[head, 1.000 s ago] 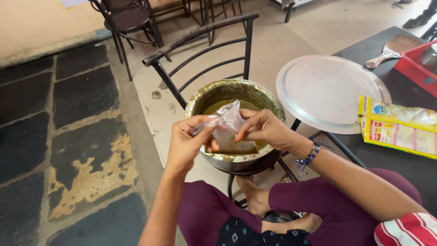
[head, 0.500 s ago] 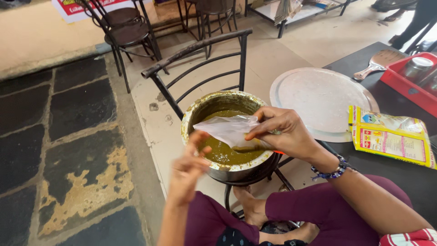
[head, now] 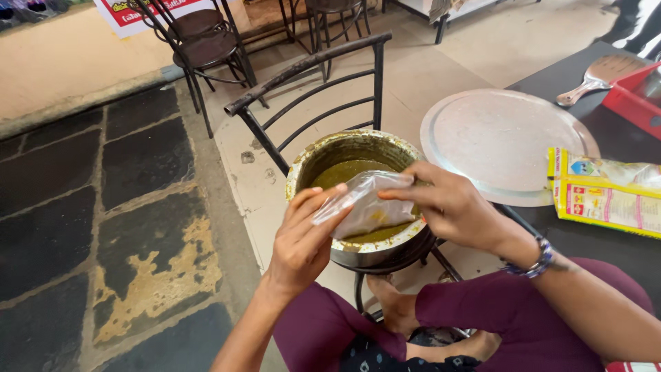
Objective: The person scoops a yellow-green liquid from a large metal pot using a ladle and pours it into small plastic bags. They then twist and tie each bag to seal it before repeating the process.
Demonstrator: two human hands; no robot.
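My left hand (head: 303,238), which had dropped away from the small clear plastic bag (head: 361,207) half a second ago, is back on it, fingers closed around its lower end, while my right hand (head: 451,203) pinches the upper edge. So the bag is stretched between both hands again (a yellowish smear shows inside), held over the near rim of the round steel pot of green paste (head: 358,200), which rests on the black metal chair (head: 310,89).
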